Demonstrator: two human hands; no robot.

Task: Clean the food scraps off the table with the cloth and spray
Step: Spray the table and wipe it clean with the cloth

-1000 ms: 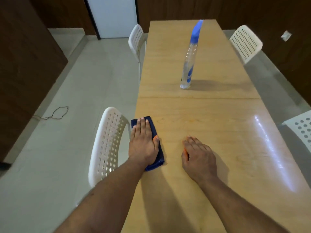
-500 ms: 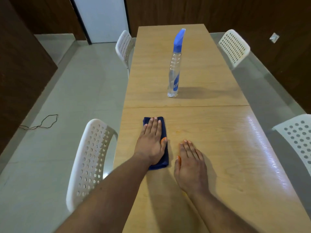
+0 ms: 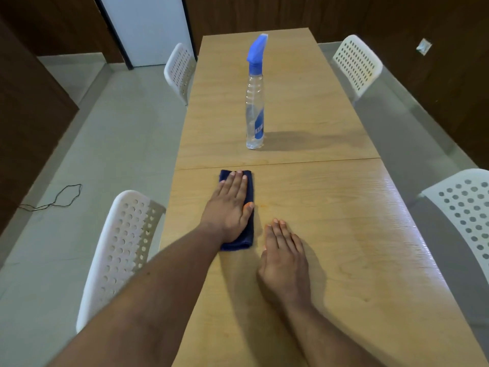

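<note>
Two hands are laid flat on the wooden worktop (image 3: 330, 207): the right hand (image 3: 284, 256) bare on the wood, the left hand (image 3: 229, 205) pressed with straight fingers on one folded navy cloth (image 3: 250, 235). Farther off, one clear spray bottle (image 3: 255, 102), apparently near empty, is stood upright. Four white chairs (image 3: 119, 250) are counted.

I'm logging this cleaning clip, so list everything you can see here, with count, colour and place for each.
table: one, light wood, centre, running away from the camera
cloth: one, dark blue, folded, on the table under the left hand
spray bottle: one, clear with blue top, upright beyond the table seam
chairs: four, white, perforated, two each side
cable: one, black, floor at left
door: one, white, far wall
left hand: flat, pressing the cloth
right hand: flat on the table
</note>
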